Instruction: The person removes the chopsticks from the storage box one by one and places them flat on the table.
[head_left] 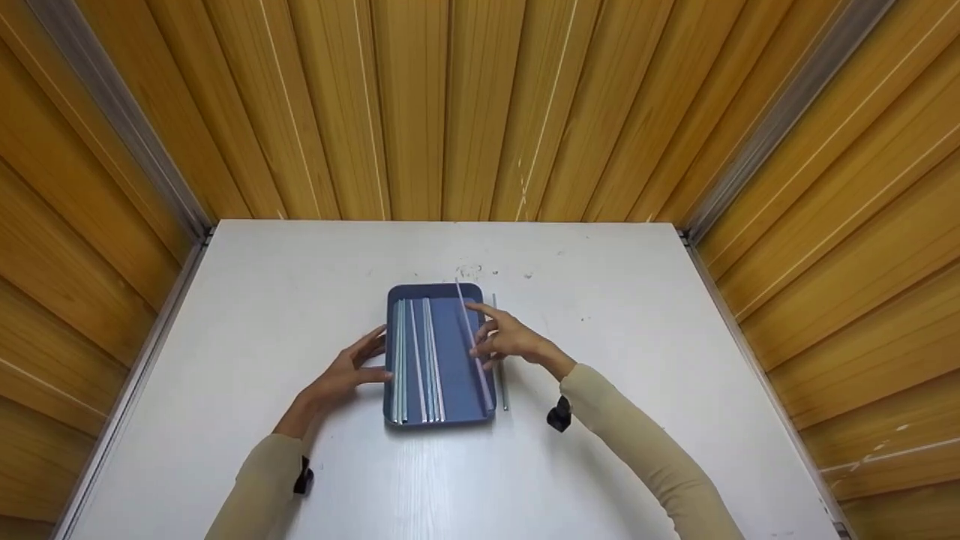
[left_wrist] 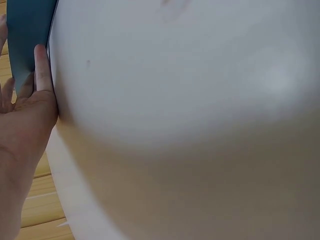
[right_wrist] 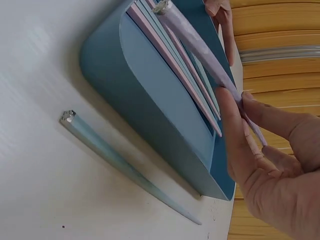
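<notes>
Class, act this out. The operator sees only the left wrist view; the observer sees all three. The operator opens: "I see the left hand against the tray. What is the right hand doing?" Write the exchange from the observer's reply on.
Observer: The right hand pinches a lilac stick.
Operator: What lies inside the tray?
Observer: Several sticks, all laid lengthwise.
Operator: Anything outside it, on the right hand's side?
Observer: Yes, a green stick lies on the table there, apart from the tray.
</notes>
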